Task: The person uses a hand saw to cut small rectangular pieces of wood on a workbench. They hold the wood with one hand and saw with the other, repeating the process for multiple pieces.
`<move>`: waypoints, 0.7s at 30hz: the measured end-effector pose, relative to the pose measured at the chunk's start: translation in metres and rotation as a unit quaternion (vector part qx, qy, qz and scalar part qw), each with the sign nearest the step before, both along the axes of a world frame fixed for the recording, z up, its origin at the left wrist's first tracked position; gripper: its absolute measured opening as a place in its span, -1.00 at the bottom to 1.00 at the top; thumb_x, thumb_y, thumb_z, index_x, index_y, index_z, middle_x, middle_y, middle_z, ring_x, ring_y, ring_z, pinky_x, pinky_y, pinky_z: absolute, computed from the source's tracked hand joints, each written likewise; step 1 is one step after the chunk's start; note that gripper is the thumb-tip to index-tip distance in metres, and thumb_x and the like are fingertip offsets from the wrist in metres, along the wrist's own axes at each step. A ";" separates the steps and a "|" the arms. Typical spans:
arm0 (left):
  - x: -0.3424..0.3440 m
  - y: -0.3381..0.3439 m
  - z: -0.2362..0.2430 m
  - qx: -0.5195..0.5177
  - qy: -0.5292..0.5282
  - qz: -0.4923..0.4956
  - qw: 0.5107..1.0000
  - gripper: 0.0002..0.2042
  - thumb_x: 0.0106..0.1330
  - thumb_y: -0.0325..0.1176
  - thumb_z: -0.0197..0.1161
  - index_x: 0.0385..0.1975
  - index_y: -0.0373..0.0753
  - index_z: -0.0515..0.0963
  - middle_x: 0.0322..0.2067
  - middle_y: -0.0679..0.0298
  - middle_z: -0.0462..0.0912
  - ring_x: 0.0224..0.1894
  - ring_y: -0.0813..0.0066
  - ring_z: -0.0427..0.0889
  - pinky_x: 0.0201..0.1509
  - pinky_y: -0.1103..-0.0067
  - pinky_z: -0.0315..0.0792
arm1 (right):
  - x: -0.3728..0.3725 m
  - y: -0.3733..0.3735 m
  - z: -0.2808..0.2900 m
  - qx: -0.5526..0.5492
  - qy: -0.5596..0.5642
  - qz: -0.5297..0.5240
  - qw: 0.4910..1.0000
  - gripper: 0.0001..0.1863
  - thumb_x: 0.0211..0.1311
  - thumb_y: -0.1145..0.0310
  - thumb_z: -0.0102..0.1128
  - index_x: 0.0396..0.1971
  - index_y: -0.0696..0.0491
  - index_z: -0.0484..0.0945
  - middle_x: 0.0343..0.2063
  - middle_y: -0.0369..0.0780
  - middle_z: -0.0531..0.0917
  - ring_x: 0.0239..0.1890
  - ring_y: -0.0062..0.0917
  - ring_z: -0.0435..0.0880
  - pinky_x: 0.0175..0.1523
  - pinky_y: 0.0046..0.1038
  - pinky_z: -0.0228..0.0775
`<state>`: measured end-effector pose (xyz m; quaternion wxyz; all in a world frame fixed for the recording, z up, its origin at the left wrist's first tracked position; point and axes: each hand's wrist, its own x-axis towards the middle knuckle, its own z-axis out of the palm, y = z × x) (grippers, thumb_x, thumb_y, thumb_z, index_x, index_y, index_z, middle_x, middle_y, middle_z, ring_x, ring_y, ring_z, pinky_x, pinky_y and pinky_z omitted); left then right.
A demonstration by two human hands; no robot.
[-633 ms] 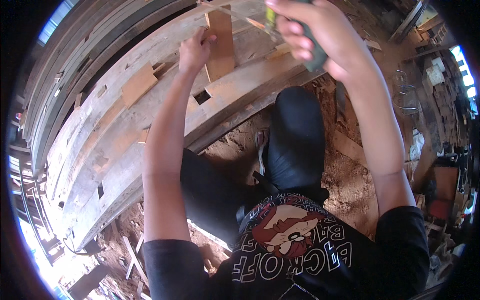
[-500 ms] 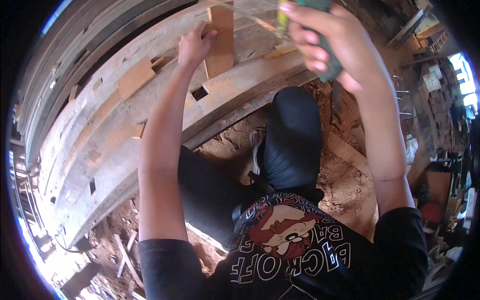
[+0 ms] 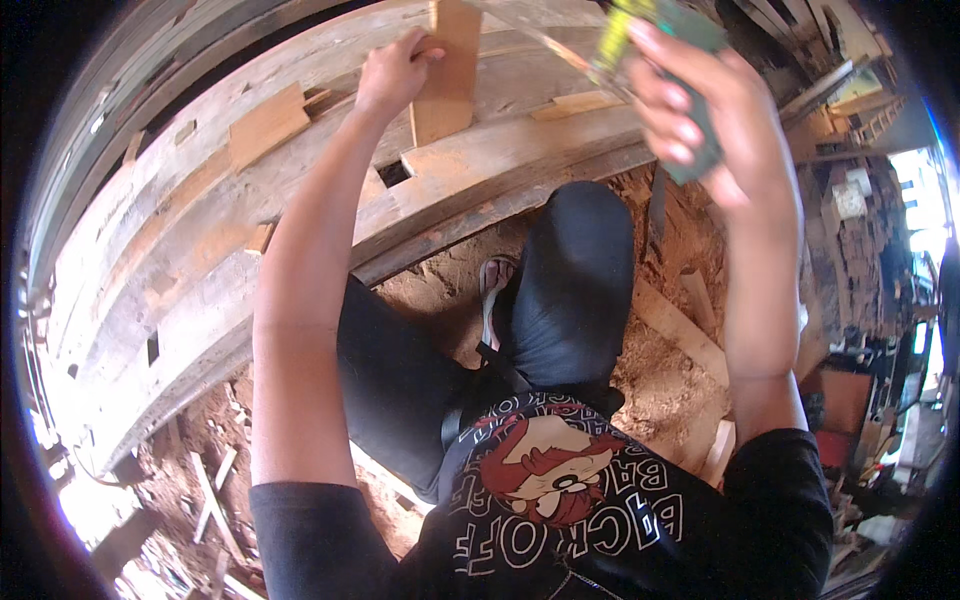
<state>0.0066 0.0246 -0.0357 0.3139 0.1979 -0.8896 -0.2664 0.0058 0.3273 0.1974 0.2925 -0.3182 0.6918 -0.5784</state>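
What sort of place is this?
Probably a woodworking shop or timber yard: a long timber with rectangular holes cut in it, loose wood scraps on the ground, and a green-handled tool in the right hand.

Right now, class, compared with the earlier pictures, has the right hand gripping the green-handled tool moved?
Yes: the right hand has moved rightward and slightly down the picture, away from the dark rectangular hole in the pale wooden beam.

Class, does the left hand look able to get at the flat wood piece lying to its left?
Probably yes: the flat wood piece lies close by, and nothing seems to block the gap, though the left hand may need to leave the brown board.
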 end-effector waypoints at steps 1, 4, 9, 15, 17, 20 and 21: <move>0.000 0.004 0.000 -0.016 -0.002 0.012 1.000 -0.61 0.45 -0.03 0.25 0.16 -0.05 0.54 -0.13 -0.04 0.75 -0.05 -0.19 0.71 0.04 0.03 0.57 | -0.002 0.001 0.001 0.013 0.004 0.000 1.000 -0.68 0.52 0.18 0.18 -0.47 -0.06 0.39 -0.68 -0.51 0.32 -0.75 -0.90 0.22 -0.64 -0.72 0.09; -0.002 0.011 0.001 -0.026 -0.001 -0.001 1.000 -0.64 0.45 -0.03 0.24 0.13 -0.03 0.54 -0.15 -0.01 0.76 -0.04 -0.19 0.70 0.03 0.04 0.57 | -0.003 -0.002 0.003 0.011 -0.002 -0.003 1.000 -0.74 0.53 0.20 0.17 -0.39 -0.04 0.42 -0.67 -0.51 0.31 -0.75 -0.89 0.21 -0.64 -0.73 0.08; -0.002 0.013 0.000 -0.019 -0.007 0.022 1.000 -0.66 0.46 -0.01 0.22 0.12 0.02 0.55 -0.13 0.01 0.75 -0.04 -0.19 0.70 0.02 0.04 0.56 | 0.013 -0.001 0.003 0.032 0.004 -0.034 0.999 -0.76 0.53 0.21 0.18 -0.38 -0.03 0.44 -0.67 -0.51 0.31 -0.75 -0.87 0.22 -0.65 -0.72 0.09; -0.005 0.012 -0.002 -0.005 0.007 0.023 1.000 -0.69 0.47 -0.04 0.20 0.10 0.03 0.51 -0.14 0.02 0.76 -0.06 -0.21 0.70 0.00 0.03 0.57 | 0.013 -0.008 0.001 0.011 -0.007 -0.021 1.000 -0.74 0.48 0.19 0.23 -0.41 -0.03 0.48 -0.67 -0.48 0.36 -0.75 -0.84 0.24 -0.65 -0.68 0.11; -0.003 0.017 -0.002 -0.004 0.001 0.032 0.999 -0.68 0.46 -0.05 0.21 0.12 0.04 0.52 -0.14 0.04 0.76 -0.05 -0.18 0.71 0.00 0.05 0.57 | 0.013 0.000 0.004 0.049 -0.009 -0.039 0.998 -0.73 0.39 0.17 0.32 -0.39 -0.01 0.49 -0.67 -0.47 0.38 -0.74 -0.81 0.26 -0.62 -0.63 0.13; -0.002 0.022 -0.002 -0.013 -0.027 0.022 0.999 -0.65 0.46 -0.06 0.23 0.17 0.05 0.53 -0.15 0.04 0.77 -0.05 -0.14 0.71 0.02 0.06 0.57 | 0.006 -0.006 -0.002 0.018 0.028 0.004 0.999 -0.73 0.51 0.20 0.20 -0.42 -0.04 0.45 -0.66 -0.50 0.35 -0.72 -0.86 0.24 -0.62 -0.69 0.12; -0.002 0.022 -0.002 -0.013 -0.016 0.015 1.000 -0.67 0.46 -0.04 0.22 0.14 0.05 0.52 -0.17 0.01 0.76 -0.07 -0.18 0.71 -0.01 0.03 0.57 | 0.004 -0.012 -0.006 0.005 0.006 -0.009 1.000 -0.74 0.51 0.20 0.20 -0.40 -0.05 0.45 -0.65 -0.51 0.35 -0.72 -0.86 0.26 -0.64 -0.68 0.13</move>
